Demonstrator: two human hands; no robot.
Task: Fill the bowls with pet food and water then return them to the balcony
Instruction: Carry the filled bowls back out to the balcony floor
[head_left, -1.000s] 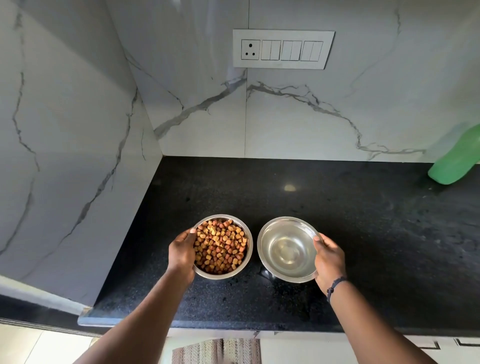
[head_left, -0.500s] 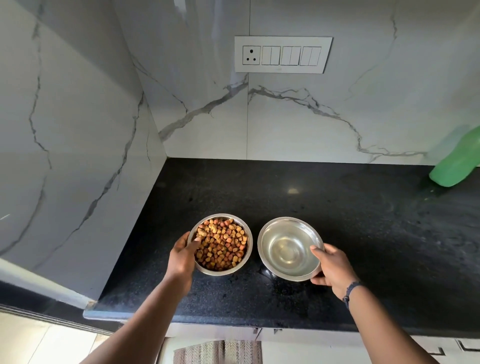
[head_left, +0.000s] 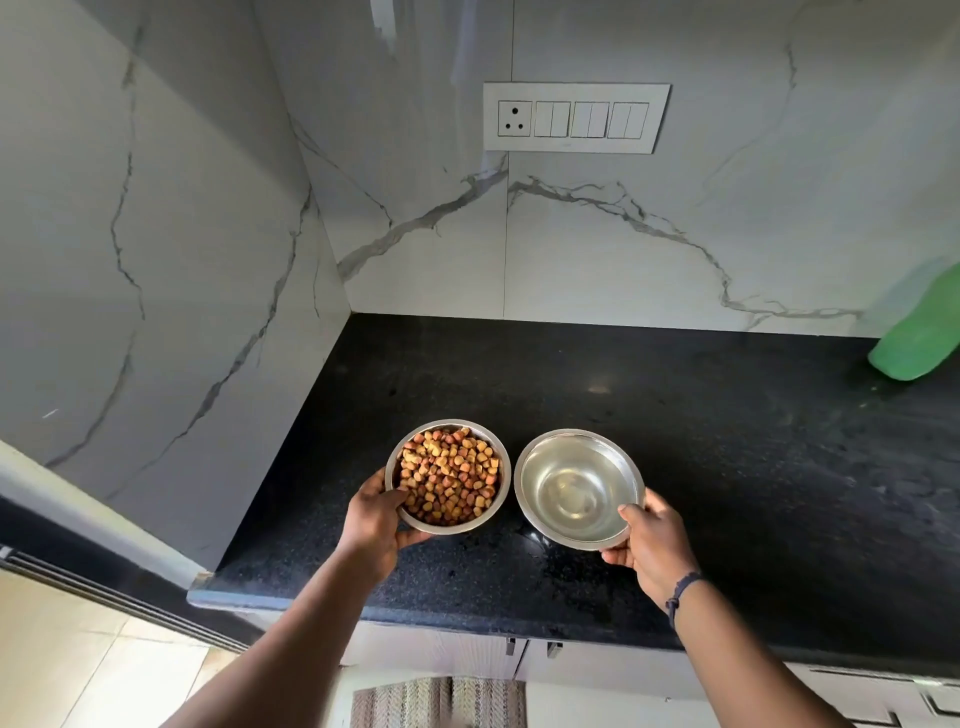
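Two steel bowls are over the black countertop (head_left: 701, 467) near its front left corner. The left bowl (head_left: 448, 476) is heaped with brown pet food kibble. My left hand (head_left: 376, 519) grips its near left rim, thumb inside the bowl and fingers under it. The right bowl (head_left: 577, 486) holds clear water and is tilted a little toward me. My right hand (head_left: 652, 540) holds its near right rim, thumb on the edge and fingers beneath. Both bowls appear lifted slightly off the counter.
Marble walls close off the counter at the back and the left. A socket and switch panel (head_left: 575, 117) is on the back wall. A green plastic bottle (head_left: 919, 338) stands at the far right. A striped mat (head_left: 439, 701) lies on the floor below the cabinet fronts.
Both hands have slid from the bowls' sides to their near rims and closed on them. The water bowl has tipped slightly and both bowls have come a little toward me.
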